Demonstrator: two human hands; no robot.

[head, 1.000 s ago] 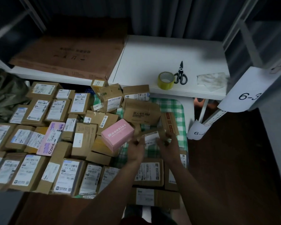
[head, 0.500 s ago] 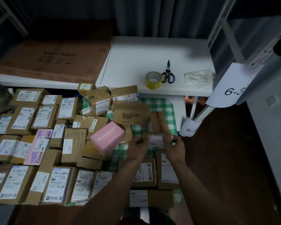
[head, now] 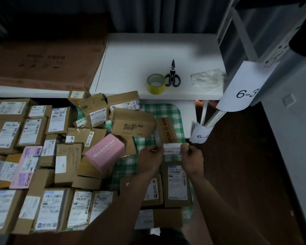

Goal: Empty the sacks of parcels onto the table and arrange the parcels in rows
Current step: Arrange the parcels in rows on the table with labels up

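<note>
Both hands hold one small brown parcel (head: 172, 149) with a white label, low over the green checked cloth (head: 159, 112). My left hand (head: 149, 159) grips its left end and my right hand (head: 191, 159) grips its right end. Just below it lie two labelled parcels (head: 177, 184) side by side. Rows of labelled cardboard parcels (head: 32, 128) cover the left of the table. A loose heap with a pink box (head: 105, 152) and a large brown pack (head: 132, 125) sits in the middle.
A white table (head: 140, 55) behind holds a yellow tape roll (head: 156, 84), black scissors (head: 173, 75) and a crumpled paper (head: 208, 79). A flat brown carton (head: 42, 59) lies back left. A shelf post with labels 6-3 (head: 244, 89) and 6-4 stands at right, over dark floor.
The small parcel has moved right and down toward the cloth's right edge, held in both hands, now with its label facing up. The view has shifted slightly.
</note>
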